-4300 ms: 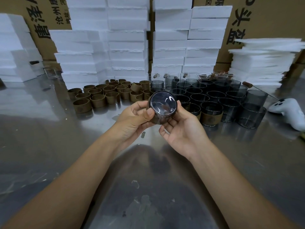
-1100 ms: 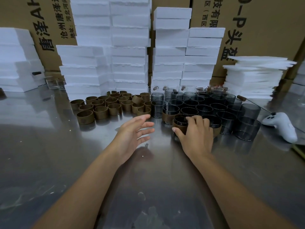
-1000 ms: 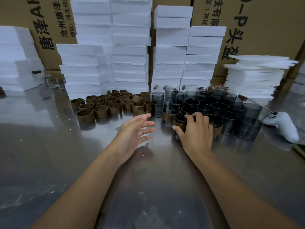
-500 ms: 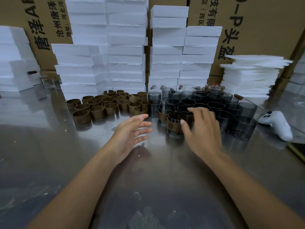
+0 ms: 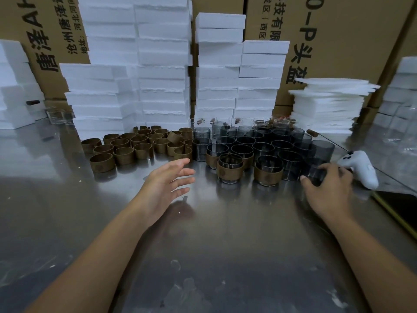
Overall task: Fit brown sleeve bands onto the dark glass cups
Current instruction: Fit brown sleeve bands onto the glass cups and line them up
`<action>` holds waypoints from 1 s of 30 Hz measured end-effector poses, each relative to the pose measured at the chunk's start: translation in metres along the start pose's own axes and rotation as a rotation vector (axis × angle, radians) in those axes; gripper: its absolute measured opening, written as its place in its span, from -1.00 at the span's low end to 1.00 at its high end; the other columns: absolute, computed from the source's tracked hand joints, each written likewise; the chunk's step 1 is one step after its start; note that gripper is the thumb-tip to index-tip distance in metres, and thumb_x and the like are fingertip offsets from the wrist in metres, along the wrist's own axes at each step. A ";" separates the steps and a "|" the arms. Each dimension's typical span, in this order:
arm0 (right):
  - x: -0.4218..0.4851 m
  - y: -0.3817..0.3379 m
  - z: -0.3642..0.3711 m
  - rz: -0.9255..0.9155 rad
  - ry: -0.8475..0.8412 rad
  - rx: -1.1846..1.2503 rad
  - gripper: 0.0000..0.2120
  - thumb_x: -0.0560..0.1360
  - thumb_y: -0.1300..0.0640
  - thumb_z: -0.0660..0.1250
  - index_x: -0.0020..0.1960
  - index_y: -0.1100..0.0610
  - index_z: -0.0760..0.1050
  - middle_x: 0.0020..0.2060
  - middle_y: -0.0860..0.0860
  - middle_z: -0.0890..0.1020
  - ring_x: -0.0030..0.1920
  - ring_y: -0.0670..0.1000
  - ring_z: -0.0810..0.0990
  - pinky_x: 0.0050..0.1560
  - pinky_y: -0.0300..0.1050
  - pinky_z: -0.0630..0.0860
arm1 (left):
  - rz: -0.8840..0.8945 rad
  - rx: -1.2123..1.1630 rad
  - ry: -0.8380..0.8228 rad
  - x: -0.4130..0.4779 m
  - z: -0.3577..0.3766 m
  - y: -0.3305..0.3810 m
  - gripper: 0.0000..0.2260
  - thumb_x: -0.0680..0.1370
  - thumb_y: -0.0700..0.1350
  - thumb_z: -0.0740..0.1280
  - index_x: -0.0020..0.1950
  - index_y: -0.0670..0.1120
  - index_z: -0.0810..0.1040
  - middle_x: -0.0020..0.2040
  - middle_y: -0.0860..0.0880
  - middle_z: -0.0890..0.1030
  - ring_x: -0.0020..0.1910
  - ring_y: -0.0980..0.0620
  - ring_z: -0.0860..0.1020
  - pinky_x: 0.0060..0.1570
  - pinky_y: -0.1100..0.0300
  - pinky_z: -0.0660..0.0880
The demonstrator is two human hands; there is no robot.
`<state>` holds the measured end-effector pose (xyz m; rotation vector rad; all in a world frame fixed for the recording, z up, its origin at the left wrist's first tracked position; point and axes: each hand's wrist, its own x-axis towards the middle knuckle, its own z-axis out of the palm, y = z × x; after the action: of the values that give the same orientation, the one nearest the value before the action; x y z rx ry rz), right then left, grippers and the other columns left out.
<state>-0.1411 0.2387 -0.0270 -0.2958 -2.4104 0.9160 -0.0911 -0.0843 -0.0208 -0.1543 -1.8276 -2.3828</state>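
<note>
Several brown sleeve bands (image 5: 124, 154) stand in a cluster at centre left of the steel table (image 5: 214, 222). To their right stand several dark glass cups (image 5: 261, 147). Three front cups wear bands, among them one (image 5: 230, 171) and another (image 5: 268, 173). My right hand (image 5: 327, 188) curls its fingers round a bare dark cup (image 5: 314, 172) at the cluster's front right corner. My left hand (image 5: 167, 186) hovers above the table with straight fingers and holds nothing, just in front of the bands.
Stacks of white foam blocks (image 5: 162, 71) line the back, with cardboard boxes (image 5: 338, 41) behind. A pile of thin foam sheets (image 5: 327, 105) sits back right. A white controller (image 5: 358, 168) lies right beside my right hand. The table's right edge runs near it.
My right hand has left the banded cup it set down at the front and moved right to grip a bare cup at the corner. My left hand has stayed open in place.
</note>
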 end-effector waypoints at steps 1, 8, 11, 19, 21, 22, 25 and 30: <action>0.000 0.000 0.001 -0.011 -0.007 0.001 -0.56 0.46 0.05 0.42 0.24 0.17 0.38 0.37 0.27 0.29 0.35 0.27 0.32 0.28 0.14 0.33 | -0.002 0.003 0.004 0.000 0.000 0.000 -0.69 0.44 0.05 0.30 0.15 0.01 0.58 -0.07 0.02 0.69 -0.04 0.05 0.67 -0.05 0.16 0.54; -0.001 -0.003 0.001 0.011 0.052 0.090 -0.61 0.42 0.05 0.48 -0.05 0.17 0.29 0.02 0.21 0.48 -0.08 0.13 0.39 -0.15 -0.05 0.27 | -0.013 0.032 0.019 -0.003 0.002 0.002 -0.80 0.56 -0.01 0.25 0.14 0.03 0.57 -0.05 0.02 0.68 -0.04 0.06 0.67 -0.06 0.17 0.53; -0.009 -0.018 -0.007 0.001 0.177 0.370 -0.62 0.42 0.07 0.48 0.00 0.13 0.29 0.00 0.10 0.47 0.02 0.13 0.46 -0.08 -0.10 0.28 | -0.010 0.029 0.022 -0.004 0.004 0.004 -0.77 0.51 0.00 0.28 0.14 0.03 0.56 -0.02 0.00 0.67 -0.03 0.05 0.66 -0.07 0.17 0.53; -0.058 -0.097 -0.012 -0.119 -0.214 0.766 -0.26 0.31 0.05 0.57 0.38 -0.01 0.28 0.01 -0.22 0.49 -0.06 -0.31 0.54 -0.11 -0.40 0.48 | 0.008 0.034 0.014 -0.005 0.007 0.005 -0.65 0.38 0.08 0.31 0.13 0.02 0.57 -0.08 0.04 0.70 -0.05 0.07 0.67 -0.09 0.20 0.53; -0.073 -0.116 0.002 -0.135 -0.366 0.775 -0.36 0.26 0.06 0.60 0.26 0.00 0.42 0.01 -0.14 0.57 -0.02 -0.20 0.58 -0.02 -0.30 0.52 | 0.008 0.021 0.025 -0.005 0.007 0.005 -0.65 0.38 0.07 0.31 0.13 0.01 0.57 -0.07 0.02 0.69 -0.05 0.06 0.67 -0.08 0.18 0.52; -0.081 -0.123 0.011 -0.145 -0.437 0.775 -0.46 0.23 0.08 0.61 0.14 -0.02 0.48 -0.02 -0.10 0.62 -0.02 -0.13 0.61 0.00 -0.21 0.57 | 0.009 0.017 0.030 -0.005 0.008 0.005 -0.67 0.40 0.05 0.31 0.13 -0.01 0.57 -0.06 0.00 0.68 -0.05 0.05 0.66 -0.07 0.17 0.52; -0.104 -0.137 0.039 -0.128 -0.590 0.837 -0.63 0.22 0.08 0.57 -0.03 -0.04 0.54 -0.10 -0.10 0.68 -0.06 -0.11 0.65 -0.02 -0.14 0.62 | 0.022 0.015 0.045 -0.005 0.009 0.005 -0.78 0.54 -0.06 0.26 0.13 -0.05 0.58 -0.08 0.00 0.68 -0.10 0.08 0.65 -0.13 0.22 0.54; -0.110 -0.126 0.063 -0.276 -0.496 0.527 -0.50 0.33 -0.06 0.49 0.21 -0.10 0.40 0.11 -0.14 0.43 0.19 -0.14 0.38 0.05 -0.42 0.32 | 0.039 0.017 0.166 -0.003 0.007 0.007 -0.85 0.57 -0.12 0.26 0.08 -0.05 0.59 -0.13 0.03 0.67 -0.08 0.08 0.64 -0.14 0.22 0.53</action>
<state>-0.0864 0.0679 -0.0271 0.5016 -2.4153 1.5739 -0.0866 -0.0793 -0.0126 0.0089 -1.7525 -2.2785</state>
